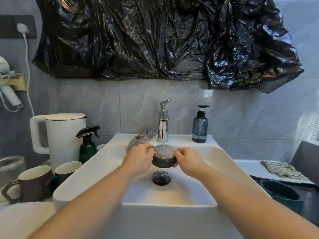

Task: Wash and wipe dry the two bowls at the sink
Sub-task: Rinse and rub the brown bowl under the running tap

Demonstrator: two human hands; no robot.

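Observation:
A small dark bowl (164,161) is held over the white sink (96,166), right under the chrome tap (163,125). Water runs into it and foams up to the rim. My left hand (139,158) grips the bowl's left side and my right hand (187,161) grips its right side, fingers on the rim. A second dark green bowl (281,191) sits on a dark tray at the right. A patterned cloth (141,139) lies on the sink ledge behind my left hand. A checked cloth (283,169) lies on the right counter.
A black drain plug (161,178) sits in the basin. A blue soap dispenser (199,125) stands right of the tap. On the left are a white kettle (63,138), a green spray bottle (87,145) and mugs (32,183). Black plastic (164,37) covers the wall above.

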